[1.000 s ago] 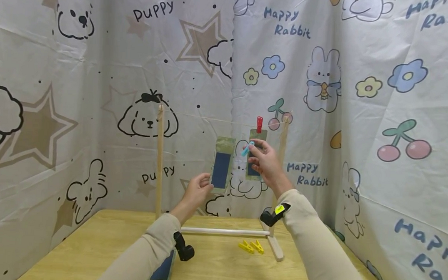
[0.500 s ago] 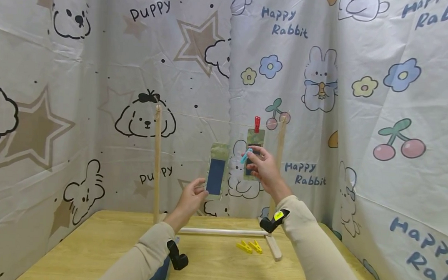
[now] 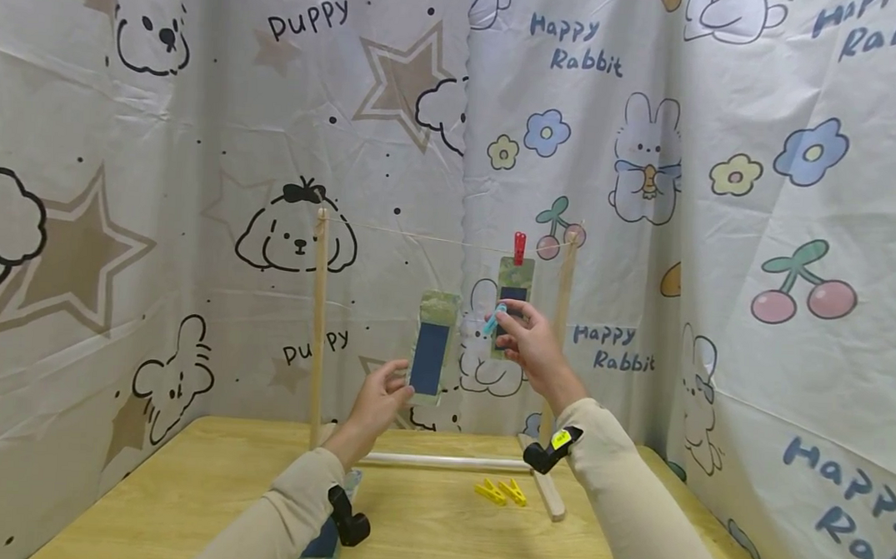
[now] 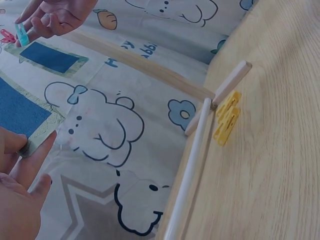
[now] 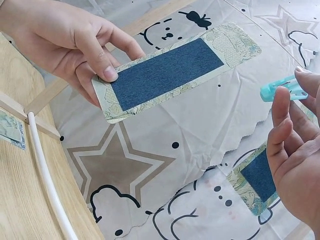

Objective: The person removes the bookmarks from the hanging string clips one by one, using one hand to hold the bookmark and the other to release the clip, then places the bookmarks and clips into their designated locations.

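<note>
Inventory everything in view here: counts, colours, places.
Patterned rectangular strips: three, green and blue; left hand, string, table
Plastic clothespin: one, red, string
Clothespin: one, light blue, right hand
Clothespins: two, yellow, table
Thin string: one, pale, across stand
Wooden stand: one, pale, table
Straight rod: one, white, stand's base
Wooden table: one, light brown, beneath
Printed curtains: count unclear, white, behind
Hands: two, bare, above table
Sleeves: two, beige, forearms
Cameras: two, black, wrists

It's a small curtained-off booth we're in here: pale cloth (image 3: 275,113) printed with puppies, rabbits and stars hangs round three sides of one wood-grain table (image 3: 184,485). Black cameras (image 3: 349,521) at the sleeves (image 3: 620,470) suggest a recording corner; whether home or lab lies beyond the folds, I can't tell.
</note>
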Motion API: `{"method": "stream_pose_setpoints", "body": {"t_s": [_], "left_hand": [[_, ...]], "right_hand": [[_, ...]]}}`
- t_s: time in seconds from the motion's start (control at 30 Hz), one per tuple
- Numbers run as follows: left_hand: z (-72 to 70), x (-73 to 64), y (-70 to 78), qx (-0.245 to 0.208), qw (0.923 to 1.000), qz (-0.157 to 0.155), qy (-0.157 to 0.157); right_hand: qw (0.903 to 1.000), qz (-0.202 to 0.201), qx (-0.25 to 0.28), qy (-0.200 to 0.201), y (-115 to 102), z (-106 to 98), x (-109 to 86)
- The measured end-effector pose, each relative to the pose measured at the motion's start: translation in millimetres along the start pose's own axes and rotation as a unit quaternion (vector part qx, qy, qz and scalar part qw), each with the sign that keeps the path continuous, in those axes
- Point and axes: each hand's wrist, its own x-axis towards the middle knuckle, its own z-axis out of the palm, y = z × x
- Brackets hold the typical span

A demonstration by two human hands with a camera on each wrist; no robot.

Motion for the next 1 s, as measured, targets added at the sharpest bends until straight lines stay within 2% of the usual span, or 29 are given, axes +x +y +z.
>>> {"method": "stream_pose_setpoints", "body": {"t_s": [0.27, 0.53, 1.0], "left_hand": [[-2.5, -6.2, -1.8, 0.008, 0.9997, -0.019, -0.007], [-6.5, -14.8, -3.6, 0.010, 0.9998, -0.017, -0.009], [-13.3, -19.8, -5.3, 0.013, 0.9996, -0.021, -0.010]], "right_hand": [[0.9999, 0.012, 0.001, -0.001, 5.5, -0.8, -4.2], [0.9997, 0.008, 0.022, -0.009, 7.7, -1.3, -8.5], [0.9993, 0.014, 0.032, -0.009, 10.2, -5.1, -15.0]]}}
